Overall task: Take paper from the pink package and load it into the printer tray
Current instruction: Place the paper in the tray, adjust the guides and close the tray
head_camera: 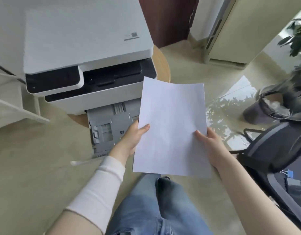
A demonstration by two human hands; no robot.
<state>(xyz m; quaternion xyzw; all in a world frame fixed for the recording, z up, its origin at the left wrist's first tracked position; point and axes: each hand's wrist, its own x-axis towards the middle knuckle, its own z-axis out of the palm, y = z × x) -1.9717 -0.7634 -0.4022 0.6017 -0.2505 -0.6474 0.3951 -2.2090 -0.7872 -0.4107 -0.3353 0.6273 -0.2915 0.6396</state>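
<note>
A white stack of paper (171, 126) hangs in front of me, held flat by both hands. My left hand (132, 135) grips its left edge with the thumb on top. On the right edge my right hand (210, 143) grips it the same way. The white printer (82, 48) stands on a round wooden table at the upper left. Its grey paper tray (109, 128) is pulled out toward me, and it shows no paper inside. The paper's left edge overlaps the tray's right side. No pink package is in view.
A dark office chair (273, 150) with binder clips on it stands to the right. A lined waste bin (265, 107) and a potted plant (297, 48) sit at the far right. White shelf legs (19, 112) are at the left. My legs in jeans (156, 209) are below.
</note>
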